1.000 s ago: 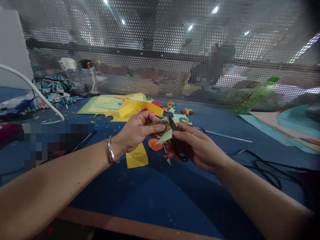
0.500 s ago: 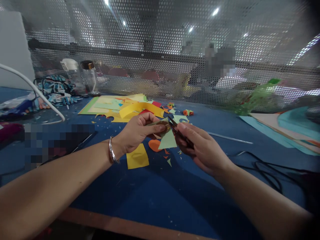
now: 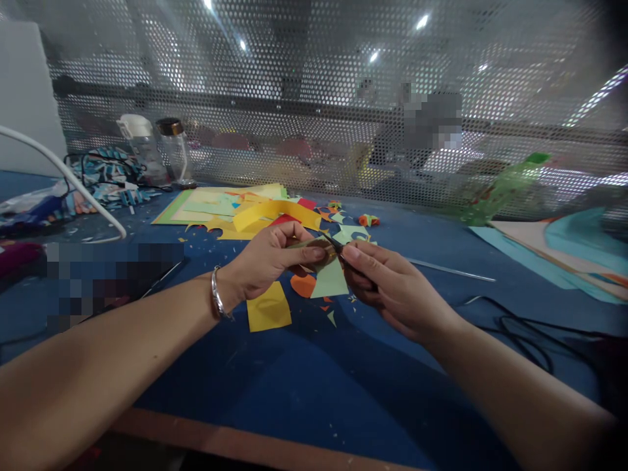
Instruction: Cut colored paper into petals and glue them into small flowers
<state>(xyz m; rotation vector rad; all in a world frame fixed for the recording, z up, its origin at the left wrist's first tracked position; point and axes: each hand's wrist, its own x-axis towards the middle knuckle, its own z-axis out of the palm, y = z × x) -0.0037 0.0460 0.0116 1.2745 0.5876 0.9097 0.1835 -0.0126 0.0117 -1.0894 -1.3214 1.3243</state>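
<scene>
My left hand (image 3: 272, 256), with a silver bracelet (image 3: 216, 294) at the wrist, pinches a piece of pale green paper (image 3: 331, 280) between thumb and fingers. Small dark scissors (image 3: 335, 244) are gripped in my right hand (image 3: 392, 284), their handles mostly hidden by the fingers. The blades lie close together at the paper's upper edge, near my left thumb. Below the hands, an orange paper piece (image 3: 303, 285) and a yellow paper square (image 3: 269, 307) rest on the blue table (image 3: 275, 379). Small cut scraps lie around them.
Stacked coloured paper (image 3: 171, 212) and a curved yellow strip (image 3: 275, 209) lie behind my hands. Two bottles (image 3: 176, 154) stand at the back left, before a perforated metal screen (image 3: 314, 78). Blue sheets (image 3: 524, 261) and a black cable (image 3: 520, 320) are to the right.
The scissor blades, spread apart at the paper's edge before, have come together. My right hand has shifted slightly, while my left hand keeps its hold on the paper.
</scene>
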